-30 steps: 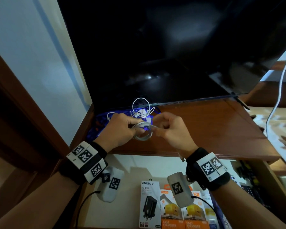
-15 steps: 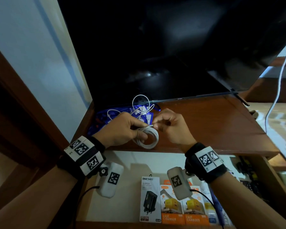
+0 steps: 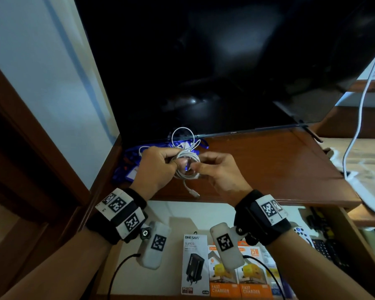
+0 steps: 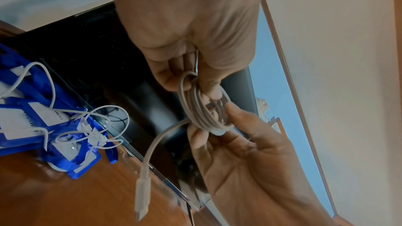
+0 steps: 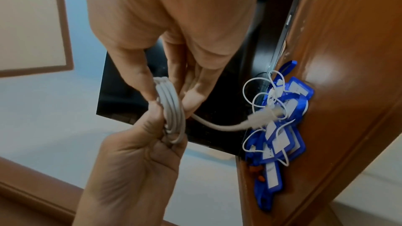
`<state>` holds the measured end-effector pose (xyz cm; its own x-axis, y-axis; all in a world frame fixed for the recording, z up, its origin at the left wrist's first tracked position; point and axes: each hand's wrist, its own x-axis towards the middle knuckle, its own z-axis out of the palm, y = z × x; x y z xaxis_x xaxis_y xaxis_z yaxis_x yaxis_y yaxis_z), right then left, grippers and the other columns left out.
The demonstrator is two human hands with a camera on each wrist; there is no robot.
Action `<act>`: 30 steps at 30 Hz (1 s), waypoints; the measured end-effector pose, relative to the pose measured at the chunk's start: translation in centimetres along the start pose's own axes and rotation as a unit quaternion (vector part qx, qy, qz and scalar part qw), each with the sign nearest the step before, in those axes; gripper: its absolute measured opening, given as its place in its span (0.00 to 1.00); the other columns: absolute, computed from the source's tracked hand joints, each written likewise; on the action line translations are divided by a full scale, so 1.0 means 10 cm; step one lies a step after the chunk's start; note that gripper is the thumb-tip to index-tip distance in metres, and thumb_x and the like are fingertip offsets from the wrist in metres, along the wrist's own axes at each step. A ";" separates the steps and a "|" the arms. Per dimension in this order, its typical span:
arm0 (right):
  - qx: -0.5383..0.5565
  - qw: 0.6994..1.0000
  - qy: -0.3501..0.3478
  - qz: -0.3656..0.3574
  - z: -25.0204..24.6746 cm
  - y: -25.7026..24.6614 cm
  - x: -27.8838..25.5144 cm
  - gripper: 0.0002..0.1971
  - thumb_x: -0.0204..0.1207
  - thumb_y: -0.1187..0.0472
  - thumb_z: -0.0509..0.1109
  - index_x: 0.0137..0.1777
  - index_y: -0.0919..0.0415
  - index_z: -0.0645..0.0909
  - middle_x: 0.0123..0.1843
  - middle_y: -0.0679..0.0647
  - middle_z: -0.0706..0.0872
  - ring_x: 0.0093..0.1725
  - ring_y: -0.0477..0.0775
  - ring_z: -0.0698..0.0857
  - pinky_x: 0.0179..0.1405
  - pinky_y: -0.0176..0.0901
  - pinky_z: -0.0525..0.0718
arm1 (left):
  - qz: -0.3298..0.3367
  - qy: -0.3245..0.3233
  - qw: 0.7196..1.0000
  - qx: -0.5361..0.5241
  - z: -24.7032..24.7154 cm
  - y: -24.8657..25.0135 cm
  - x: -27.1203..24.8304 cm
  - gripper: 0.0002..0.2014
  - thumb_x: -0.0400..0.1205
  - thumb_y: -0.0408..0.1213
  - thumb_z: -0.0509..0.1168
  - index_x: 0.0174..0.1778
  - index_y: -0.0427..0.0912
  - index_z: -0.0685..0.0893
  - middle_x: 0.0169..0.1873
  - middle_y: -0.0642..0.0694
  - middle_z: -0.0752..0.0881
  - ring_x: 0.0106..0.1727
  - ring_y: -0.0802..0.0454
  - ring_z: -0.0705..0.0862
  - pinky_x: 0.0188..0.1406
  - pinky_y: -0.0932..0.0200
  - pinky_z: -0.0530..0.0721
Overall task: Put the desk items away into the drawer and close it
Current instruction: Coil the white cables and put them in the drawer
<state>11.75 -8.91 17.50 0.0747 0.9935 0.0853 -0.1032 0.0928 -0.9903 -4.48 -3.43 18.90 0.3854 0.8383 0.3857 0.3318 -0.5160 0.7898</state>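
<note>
Landmark: desk (image 3: pixel 268 167)
Monitor (image 3: pixel 225 61): on the desk, at its rear
Tags (image 3: pixel 128 167): on the desk's left rear corner
Coiled cable (image 3: pixel 185 163): above the desk, right of the tags
Drawer (image 3: pixel 175 215): under the desk's front edge, pulled out
Charger boxes (image 3: pixel 223 276): in the drawer

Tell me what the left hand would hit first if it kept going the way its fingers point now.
Likely the right hand: the left hand points across at it, both pinching the coiled white cable between them. Past that, the wooden desk top looks bare, though depth is unclear.
</note>
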 end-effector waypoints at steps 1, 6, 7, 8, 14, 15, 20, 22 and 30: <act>0.002 1.000 0.004 0.006 0.00 0.00 0.00 0.05 0.71 0.73 0.74 0.46 0.73 0.86 0.48 0.72 0.88 0.49 0.73 0.87 0.57 0.65 0.84 | 0.004 0.001 1.000 0.010 0.01 0.00 0.00 0.11 0.75 0.25 0.71 0.52 0.37 0.90 0.39 0.52 0.89 0.38 0.68 0.86 0.44 0.70 0.85; 0.060 0.996 0.016 0.059 0.01 0.01 -0.01 0.03 0.71 0.77 0.71 0.41 0.72 0.85 0.38 0.63 0.89 0.37 0.58 0.87 0.42 0.49 0.85 | 0.035 0.014 0.998 0.050 0.04 -0.02 -0.02 0.13 0.75 0.29 0.73 0.56 0.35 0.89 0.48 0.44 0.91 0.50 0.56 0.87 0.56 0.61 0.83; 0.055 0.996 0.015 0.067 0.01 0.01 -0.02 0.03 0.71 0.76 0.71 0.40 0.70 0.85 0.35 0.60 0.89 0.34 0.54 0.85 0.36 0.42 0.81 | 0.040 0.017 0.997 0.058 0.04 -0.04 -0.02 0.14 0.75 0.29 0.73 0.56 0.35 0.88 0.49 0.42 0.91 0.51 0.56 0.86 0.57 0.61 0.82; 0.050 0.996 0.012 0.075 0.00 0.01 -0.03 0.03 0.71 0.74 0.71 0.40 0.68 0.86 0.34 0.58 0.89 0.32 0.51 0.81 0.33 0.39 0.77 | 0.047 0.019 0.997 0.061 0.04 -0.05 -0.01 0.14 0.75 0.30 0.73 0.56 0.34 0.88 0.49 0.41 0.91 0.51 0.55 0.86 0.57 0.61 0.82; 0.186 0.968 -0.030 0.167 -0.01 0.02 -0.02 0.18 0.71 0.71 0.70 0.62 0.69 0.76 0.35 0.55 0.83 0.29 0.48 0.68 0.30 0.38 0.68 | 0.095 0.023 0.993 0.073 0.09 -0.06 -0.05 0.15 0.74 0.37 0.68 0.51 0.31 0.90 0.44 0.40 0.91 0.45 0.53 0.87 0.51 0.73 0.79; 0.209 0.961 -0.048 0.176 -0.02 0.02 -0.02 0.20 0.72 0.70 0.69 0.64 0.66 0.74 0.36 0.55 0.81 0.29 0.47 0.67 0.30 0.38 0.68 | 0.099 0.023 0.992 0.074 0.10 -0.05 -0.06 0.16 0.75 0.40 0.67 0.51 0.31 0.90 0.43 0.41 0.91 0.44 0.52 0.87 0.51 0.70 0.80; 0.217 0.956 -0.085 0.178 -0.02 -0.05 -0.01 0.23 0.66 0.64 0.68 0.64 0.63 0.76 0.45 0.60 0.74 0.36 0.52 0.63 0.31 0.41 0.66 | 0.100 0.031 0.993 0.063 0.10 -0.06 -0.05 0.15 0.74 0.40 0.70 0.50 0.33 0.90 0.41 0.42 0.91 0.42 0.64 0.83 0.49 0.75 0.78; 0.190 0.965 -0.079 0.166 -0.02 -0.04 -0.02 0.23 0.67 0.64 0.69 0.64 0.63 0.77 0.46 0.61 0.75 0.34 0.50 0.65 0.31 0.41 0.68 | 0.096 0.038 0.993 0.056 0.09 -0.06 -0.06 0.15 0.73 0.38 0.71 0.52 0.34 0.90 0.42 0.43 0.91 0.43 0.62 0.85 0.49 0.72 0.81; 0.024 0.995 0.066 0.072 0.01 0.08 -0.02 0.07 0.72 0.75 0.73 0.50 0.72 0.83 0.42 0.62 0.87 0.35 0.52 0.84 0.31 0.38 0.80 | 0.055 0.093 0.992 0.062 0.10 -0.08 -0.05 0.14 0.74 0.34 0.75 0.53 0.33 0.89 0.44 0.42 0.92 0.45 0.64 0.85 0.50 0.65 0.83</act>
<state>11.53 -9.02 16.69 0.1847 0.9799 -0.0758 -0.1686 -0.0444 -0.9847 -4.07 -3.59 17.62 0.2636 0.7872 0.5575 0.4037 -0.6149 0.6774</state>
